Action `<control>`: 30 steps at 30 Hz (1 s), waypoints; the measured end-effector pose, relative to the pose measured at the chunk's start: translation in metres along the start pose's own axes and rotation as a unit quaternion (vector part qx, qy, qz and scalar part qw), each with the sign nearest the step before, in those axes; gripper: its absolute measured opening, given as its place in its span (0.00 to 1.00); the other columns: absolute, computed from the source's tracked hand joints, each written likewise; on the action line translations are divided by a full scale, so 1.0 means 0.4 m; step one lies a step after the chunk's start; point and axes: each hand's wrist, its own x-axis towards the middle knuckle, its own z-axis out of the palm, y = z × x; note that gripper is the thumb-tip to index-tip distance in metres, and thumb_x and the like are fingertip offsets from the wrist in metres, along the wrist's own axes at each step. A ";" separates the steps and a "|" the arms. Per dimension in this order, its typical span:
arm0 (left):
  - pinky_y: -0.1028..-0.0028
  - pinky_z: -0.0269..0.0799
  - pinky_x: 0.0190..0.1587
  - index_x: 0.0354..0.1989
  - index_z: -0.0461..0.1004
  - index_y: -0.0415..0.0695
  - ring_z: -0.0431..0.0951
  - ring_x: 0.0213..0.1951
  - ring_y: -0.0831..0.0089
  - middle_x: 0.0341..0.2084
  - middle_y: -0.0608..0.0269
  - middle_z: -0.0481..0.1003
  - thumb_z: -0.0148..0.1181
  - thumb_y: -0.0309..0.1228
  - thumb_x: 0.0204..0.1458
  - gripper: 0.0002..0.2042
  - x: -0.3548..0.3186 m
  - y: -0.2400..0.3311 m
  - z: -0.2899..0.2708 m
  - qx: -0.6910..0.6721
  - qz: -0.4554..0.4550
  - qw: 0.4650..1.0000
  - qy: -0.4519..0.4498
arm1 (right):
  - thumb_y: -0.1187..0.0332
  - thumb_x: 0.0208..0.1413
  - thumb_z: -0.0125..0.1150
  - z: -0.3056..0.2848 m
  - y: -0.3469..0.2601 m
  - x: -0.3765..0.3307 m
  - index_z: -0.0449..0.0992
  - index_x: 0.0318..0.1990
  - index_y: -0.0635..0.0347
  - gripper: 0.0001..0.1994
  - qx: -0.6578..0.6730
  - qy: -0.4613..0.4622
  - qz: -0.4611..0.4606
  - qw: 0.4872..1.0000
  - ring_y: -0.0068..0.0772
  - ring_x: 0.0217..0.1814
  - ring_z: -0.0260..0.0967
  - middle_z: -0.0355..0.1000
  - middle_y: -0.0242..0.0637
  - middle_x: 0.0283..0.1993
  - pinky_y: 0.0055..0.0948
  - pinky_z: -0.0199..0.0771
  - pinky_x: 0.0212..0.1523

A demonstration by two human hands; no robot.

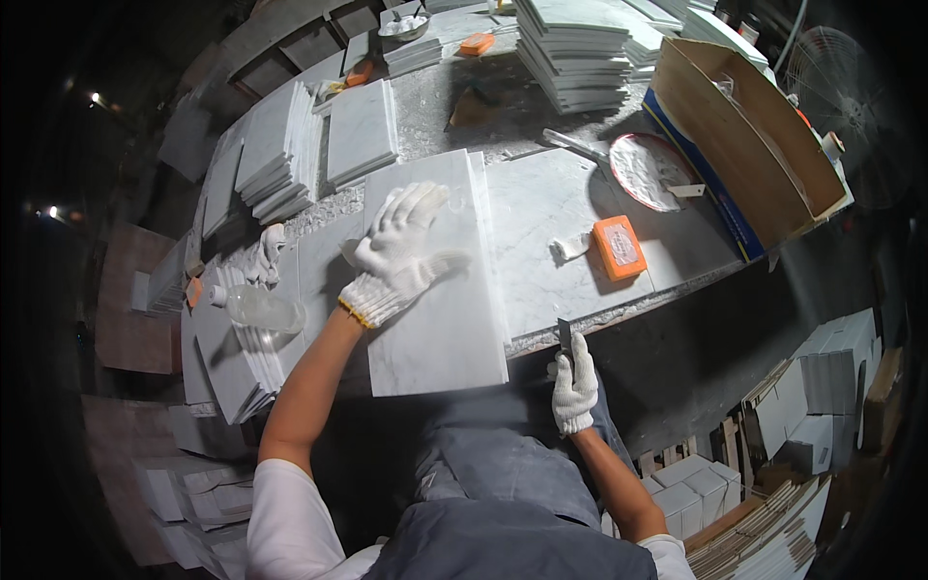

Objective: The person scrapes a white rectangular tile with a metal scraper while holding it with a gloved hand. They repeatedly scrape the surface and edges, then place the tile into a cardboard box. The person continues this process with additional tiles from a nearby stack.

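Left hand [401, 253] lies spread on marble tile [435, 290]; right hand [574, 387] grips seemingly a scraper [565, 338], half-hidden.

Head-worn fisheye looks steeply down, close over workbench [541, 208].

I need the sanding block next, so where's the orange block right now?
In the head view, the orange block lies flat on the marble bench, right of the tile under the left hand, beside a small white scrap and below the round red dish.
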 end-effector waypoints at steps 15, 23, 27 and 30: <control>0.59 0.44 0.78 0.69 0.68 0.44 0.55 0.76 0.56 0.71 0.50 0.64 0.51 0.63 0.62 0.38 0.156 -0.111 0.078 -0.073 -0.089 0.993 -0.036 | 0.73 0.69 0.55 -0.004 0.031 0.002 0.67 0.71 0.63 0.23 -0.011 -0.010 -0.015 1.000 0.20 0.33 0.71 0.72 0.34 0.46 0.22 0.79 0.34; 0.55 0.44 0.78 0.70 0.67 0.42 0.56 0.75 0.53 0.71 0.50 0.64 0.47 0.59 0.65 0.36 0.038 -0.090 0.051 0.000 0.044 0.997 -0.057 | 0.72 0.69 0.55 -0.002 0.035 0.005 0.67 0.70 0.63 0.23 -0.001 -0.007 -0.021 1.000 0.19 0.33 0.70 0.71 0.32 0.44 0.22 0.78 0.35; 0.58 0.52 0.75 0.68 0.69 0.41 0.64 0.71 0.49 0.67 0.46 0.69 0.52 0.56 0.65 0.33 0.026 -0.066 0.038 -0.033 0.013 0.999 0.033 | 0.72 0.69 0.56 -0.003 0.004 0.014 0.67 0.70 0.64 0.23 0.031 -0.010 -0.019 0.999 0.19 0.33 0.69 0.71 0.31 0.43 0.22 0.77 0.35; 0.61 0.55 0.74 0.67 0.70 0.42 0.67 0.70 0.55 0.64 0.46 0.72 0.52 0.59 0.63 0.35 -0.008 0.017 0.014 0.056 0.116 0.991 0.030 | 0.79 0.67 0.55 -0.003 -0.018 0.017 0.69 0.67 0.70 0.21 0.071 -0.004 0.035 0.997 0.17 0.35 0.67 0.72 0.32 0.43 0.18 0.72 0.35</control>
